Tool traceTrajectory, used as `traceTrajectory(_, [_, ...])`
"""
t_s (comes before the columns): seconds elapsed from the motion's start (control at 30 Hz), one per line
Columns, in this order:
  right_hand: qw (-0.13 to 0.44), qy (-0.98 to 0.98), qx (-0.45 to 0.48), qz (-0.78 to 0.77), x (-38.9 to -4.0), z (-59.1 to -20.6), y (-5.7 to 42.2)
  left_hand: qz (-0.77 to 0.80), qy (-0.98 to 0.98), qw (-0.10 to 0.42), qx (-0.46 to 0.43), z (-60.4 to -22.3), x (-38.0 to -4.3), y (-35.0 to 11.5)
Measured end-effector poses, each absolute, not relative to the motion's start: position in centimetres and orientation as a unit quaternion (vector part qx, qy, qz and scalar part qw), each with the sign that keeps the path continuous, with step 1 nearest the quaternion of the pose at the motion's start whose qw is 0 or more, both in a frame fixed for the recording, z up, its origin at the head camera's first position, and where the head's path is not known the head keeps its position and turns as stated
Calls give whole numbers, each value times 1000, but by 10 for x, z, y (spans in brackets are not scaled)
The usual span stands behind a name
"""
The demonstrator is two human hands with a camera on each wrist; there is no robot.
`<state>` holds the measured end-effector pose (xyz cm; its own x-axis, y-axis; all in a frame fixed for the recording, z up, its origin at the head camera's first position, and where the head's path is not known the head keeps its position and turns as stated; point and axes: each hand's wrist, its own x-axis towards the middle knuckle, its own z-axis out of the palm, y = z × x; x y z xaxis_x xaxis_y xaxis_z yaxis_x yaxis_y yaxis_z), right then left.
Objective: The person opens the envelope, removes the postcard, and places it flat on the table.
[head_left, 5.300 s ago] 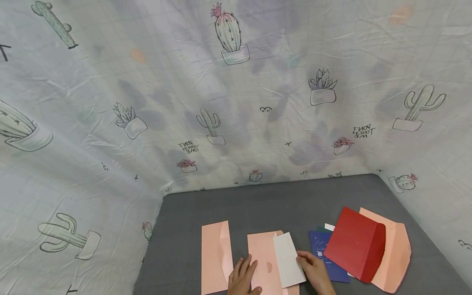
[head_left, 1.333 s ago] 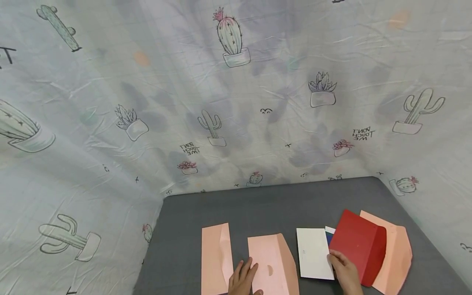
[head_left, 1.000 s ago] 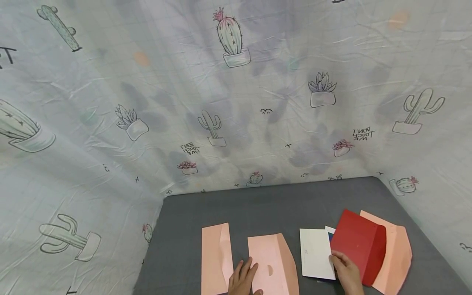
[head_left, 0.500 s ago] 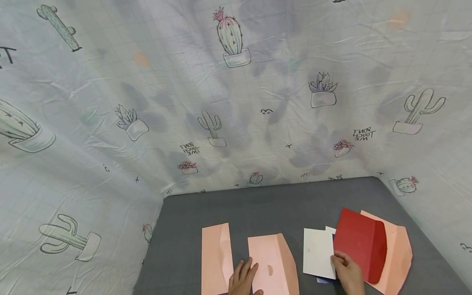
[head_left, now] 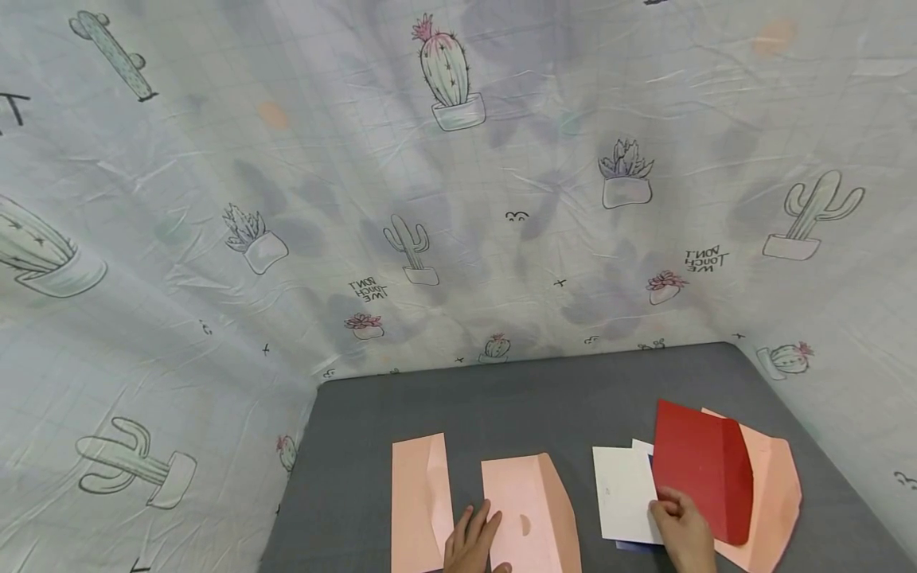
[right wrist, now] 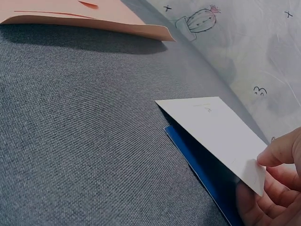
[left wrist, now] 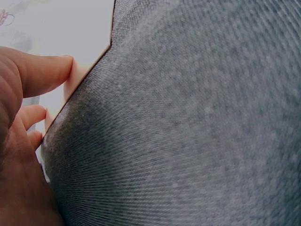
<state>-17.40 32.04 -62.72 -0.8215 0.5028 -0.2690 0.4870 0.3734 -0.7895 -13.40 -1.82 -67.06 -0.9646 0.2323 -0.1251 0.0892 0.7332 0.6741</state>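
In the head view my left hand [head_left: 469,541] lies with extended fingers on the left edge of a pink envelope [head_left: 519,497], whose flap faces right. The left wrist view shows my thumb [left wrist: 47,74] against the envelope's edge. My right hand [head_left: 684,525] pinches a white card [head_left: 623,489] by its right edge, thumb on top and fingers beneath. In the right wrist view the white card [right wrist: 211,136] is tilted above a blue card [right wrist: 197,174], which it mostly covers. A red envelope [head_left: 691,461] lies beside the right hand's fingers.
Another pink envelope [head_left: 419,497] lies left of the left hand. Under the red envelope is a further pink one [head_left: 774,485]. A white corner [head_left: 641,446] shows behind the held card. Cactus-print cloth [head_left: 458,199] rises around the grey tabletop [head_left: 458,406].
My right hand has carried the white card off the middle pink envelope, rightward over the blue card. Lately it has edged further right, and the red envelope has turned slightly. The left hand stays put.
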Motion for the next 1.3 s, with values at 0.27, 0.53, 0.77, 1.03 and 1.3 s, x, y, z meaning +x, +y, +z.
traceTrajectory(0.27, [8,-827,-299,476,-172,-626,320,356,925,104,88,-672,-134,-19])
traceTrajectory(0.53, [-3,-837,-295,461,-172,-631,322,359,923,107,84,-670,-134,-19])
traceTrajectory(0.77, [-18,-851,-287,440,-172,-628,321,361,922,111,81,-669,-134,-19])
traceTrajectory(1.03, [-17,-862,-279,423,-172,-628,319,360,923,107,84,-671,-135,-19])
traceTrajectory(1.3, [-27,-864,-279,418,-170,-623,317,364,921,108,87,-671,-135,-19])
